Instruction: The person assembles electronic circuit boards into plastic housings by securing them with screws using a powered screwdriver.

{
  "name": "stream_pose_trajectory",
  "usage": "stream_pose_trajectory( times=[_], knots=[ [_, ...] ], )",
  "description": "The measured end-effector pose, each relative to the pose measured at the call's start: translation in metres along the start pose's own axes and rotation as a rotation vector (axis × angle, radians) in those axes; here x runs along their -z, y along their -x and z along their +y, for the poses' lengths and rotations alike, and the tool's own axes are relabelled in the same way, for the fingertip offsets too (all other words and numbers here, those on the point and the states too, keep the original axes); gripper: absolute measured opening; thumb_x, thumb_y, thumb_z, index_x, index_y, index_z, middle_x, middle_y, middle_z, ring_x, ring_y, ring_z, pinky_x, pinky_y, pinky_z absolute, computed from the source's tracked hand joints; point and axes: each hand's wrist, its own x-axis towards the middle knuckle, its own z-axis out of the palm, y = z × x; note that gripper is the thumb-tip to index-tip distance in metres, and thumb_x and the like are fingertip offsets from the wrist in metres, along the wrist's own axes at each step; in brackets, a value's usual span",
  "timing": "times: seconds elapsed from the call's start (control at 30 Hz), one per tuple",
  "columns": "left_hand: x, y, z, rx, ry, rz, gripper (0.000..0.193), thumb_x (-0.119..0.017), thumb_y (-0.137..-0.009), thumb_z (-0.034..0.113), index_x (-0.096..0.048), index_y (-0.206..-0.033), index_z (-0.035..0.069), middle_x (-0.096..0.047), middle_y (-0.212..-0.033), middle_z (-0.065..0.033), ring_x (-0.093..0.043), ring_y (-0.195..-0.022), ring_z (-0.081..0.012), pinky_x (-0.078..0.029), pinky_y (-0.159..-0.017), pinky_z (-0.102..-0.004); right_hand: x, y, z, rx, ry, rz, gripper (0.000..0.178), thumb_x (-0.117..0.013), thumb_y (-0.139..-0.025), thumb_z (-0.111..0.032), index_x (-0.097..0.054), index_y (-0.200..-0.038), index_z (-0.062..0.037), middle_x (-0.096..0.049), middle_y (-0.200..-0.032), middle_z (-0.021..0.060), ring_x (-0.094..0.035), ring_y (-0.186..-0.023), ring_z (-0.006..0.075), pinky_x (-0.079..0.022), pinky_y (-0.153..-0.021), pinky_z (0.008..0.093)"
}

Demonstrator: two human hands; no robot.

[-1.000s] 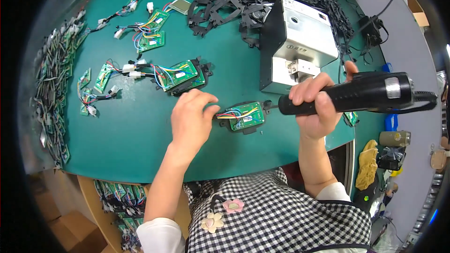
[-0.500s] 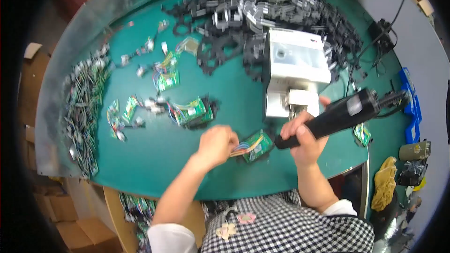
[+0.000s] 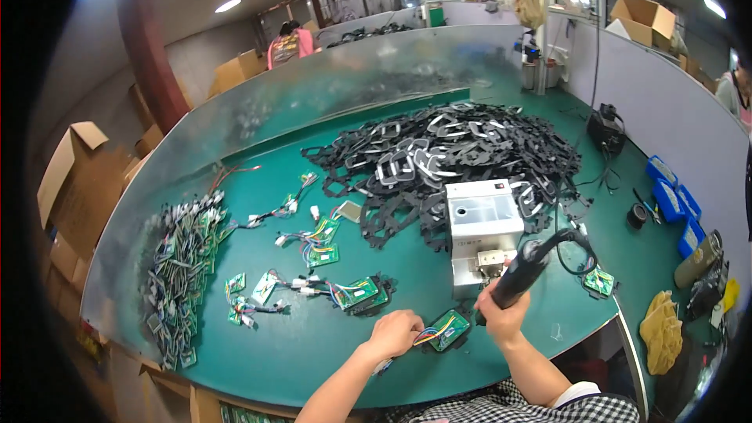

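Low centre: left hand (image 3: 394,332) is pinning one circuit board (image 3: 448,330), right hand (image 3: 501,315) is gripping the screwdriver (image 3: 526,268); many boards (image 3: 182,266) are waiting, left.

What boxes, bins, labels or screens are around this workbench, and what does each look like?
Open cardboard box: brown, on the high shelf at upper right.
Cardboard cartons: brown, flaps open, stacked on the floor at the left.
Cardboard box: tan, beyond the bench at the back.
Blue bins: small, rectangular, along the bench's right edge.
White machine: boxy, mid-bench, with a small dark label on its front.
No screens show.
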Motion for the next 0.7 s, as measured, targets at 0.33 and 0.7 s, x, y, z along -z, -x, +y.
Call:
stream_pose_trajectory(
  times=[0.33,0.7],
  knots=[
    [0.028,-0.002,-0.017,0.109,0.105,0.195,0.009,-0.061,-0.073,0.012,-0.062,-0.079,0.006,-0.062,-0.084,-0.0114,-0.059,-0.081,-0.0311,-0.047,-0.072,-0.0385,-0.017,0.021,0.008,-0.117,0.054,0.003,0.063,-0.057,-0.070,0.007,-0.028,-0.125,0.0014,-0.054,-0.064,0.0055,-0.054,-0.053,0.0148,-0.047,-0.054,0.0275],
    [-0.007,0.046,-0.002,0.061,1.307,0.633,0.014,-0.062,-0.077,-0.003,-0.052,-0.084,0.001,-0.062,-0.080,-0.0115,-0.061,-0.065,-0.0170,-0.052,-0.061,-0.0284,-0.003,0.011,-0.027,-0.086,-0.189,0.059,0.062,-0.056,-0.071,0.000,-0.025,-0.125,-0.0008,-0.052,-0.061,0.0079,-0.054,-0.051,0.0187,-0.045,-0.052,0.0300]
  ],
)
